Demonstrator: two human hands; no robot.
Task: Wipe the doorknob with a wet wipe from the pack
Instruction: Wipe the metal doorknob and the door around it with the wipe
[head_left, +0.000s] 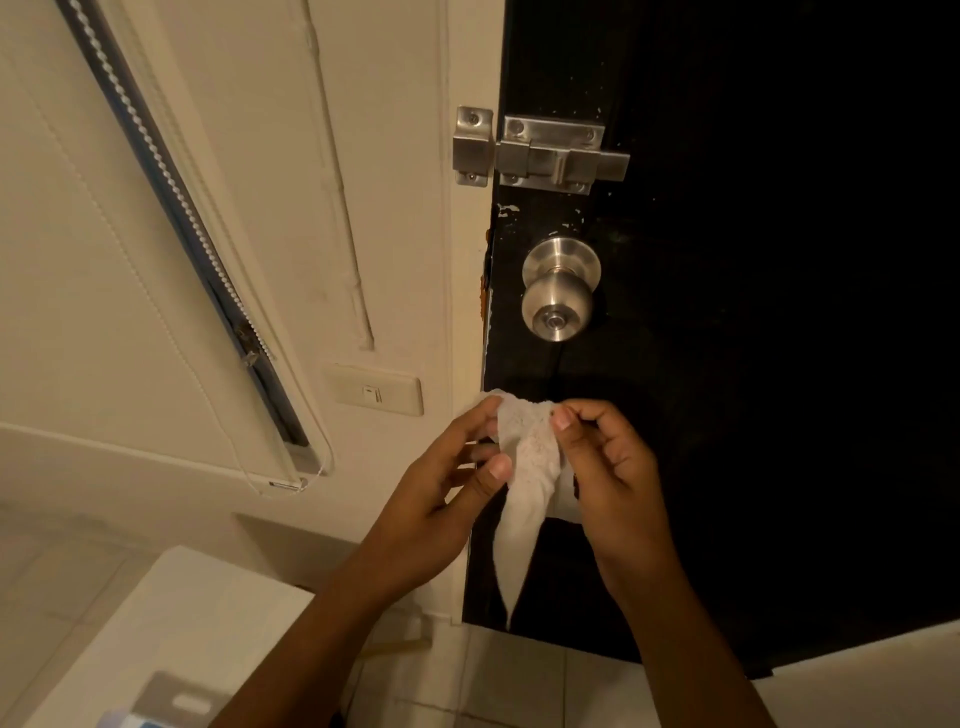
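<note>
A round steel doorknob (558, 301) sticks out of the black door (753, 312), near its left edge. Below it, both hands hold a white wet wipe (527, 483) that hangs down in a crumpled point. My left hand (441, 488) pinches the wipe's left side between thumb and fingers. My right hand (605, 462) pinches its upper right corner. The wipe is apart from the knob, roughly a hand's length under it. A corner of the wipe pack (161, 706) shows at the bottom left edge.
A steel slide bolt (540, 153) bridges door and cream frame above the knob. A light switch (375, 396) sits on the wall left of the frame. Window blinds (171, 218) with a bead chain hang at left. A white surface (171, 623) lies lower left, above a tiled floor.
</note>
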